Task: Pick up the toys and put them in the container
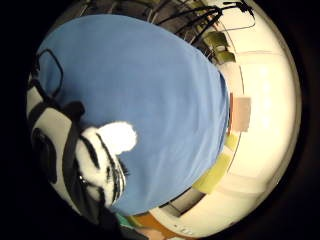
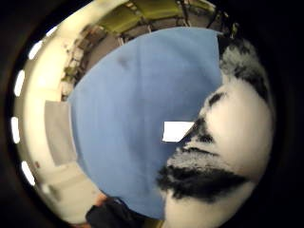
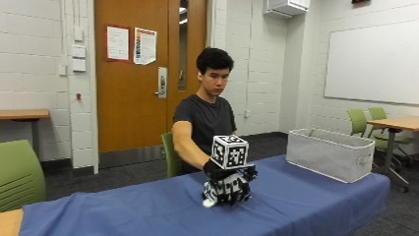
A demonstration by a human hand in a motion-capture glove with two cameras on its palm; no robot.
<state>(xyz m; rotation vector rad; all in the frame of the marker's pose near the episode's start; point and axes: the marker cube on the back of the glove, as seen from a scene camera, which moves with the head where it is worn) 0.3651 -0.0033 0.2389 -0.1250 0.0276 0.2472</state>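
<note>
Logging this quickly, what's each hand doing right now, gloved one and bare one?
Gloved right hand: holds the black-and-white striped plush toy at the blue tablecloth.
Bare hand: not visible, cannot be told.

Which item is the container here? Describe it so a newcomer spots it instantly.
Start at the long table under the blue cloth. The container stands on the end farthest from the orange door, well apart from the gloved right hand gripping the zebra-striped toy. It is the only grey, open-topped fabric bin.

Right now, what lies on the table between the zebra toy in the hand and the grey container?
Only bare blue tablecloth lies between the zebra toy and the grey container, as the outside view shows.
</note>
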